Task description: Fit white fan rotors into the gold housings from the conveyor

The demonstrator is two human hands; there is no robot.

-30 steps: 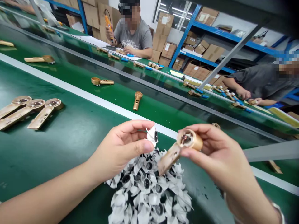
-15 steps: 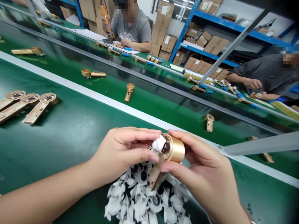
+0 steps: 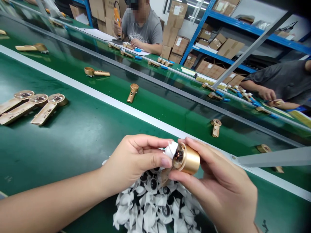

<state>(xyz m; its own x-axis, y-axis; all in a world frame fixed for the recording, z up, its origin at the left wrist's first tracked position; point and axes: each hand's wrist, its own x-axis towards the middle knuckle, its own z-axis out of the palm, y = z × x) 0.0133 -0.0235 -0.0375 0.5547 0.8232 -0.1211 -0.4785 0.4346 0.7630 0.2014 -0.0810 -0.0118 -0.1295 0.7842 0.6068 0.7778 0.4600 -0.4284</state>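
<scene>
Between the fingers of my left hand (image 3: 143, 158) is a small white fan blade (image 3: 171, 149), held at the open mouth of a gold fan housing (image 3: 190, 159). My right hand (image 3: 218, 184) grips that housing around its round head, which is tipped toward the left hand. Dark motor parts with copper windings show inside the mouth. The housing's handle points down and is partly hidden by my left thumb and right fingers. Whether the blade touches the motor I cannot tell. Below both hands lies a heap of white fan blades (image 3: 150, 210), some with dark round centres.
Several gold housings (image 3: 50, 108) lie at the left on the green table (image 3: 80, 139). Beyond a white strip (image 3: 116, 101), more housings (image 3: 132, 93) lie spaced along a green belt. A grey metal post (image 3: 272, 156) stands at right. Two people work across the line.
Both hands, with the blade and housing, appear slightly farther right. The housing's mouth now turns a little more toward me. The whole view has shifted somewhat; the belt housings moved slightly relative to the table.
</scene>
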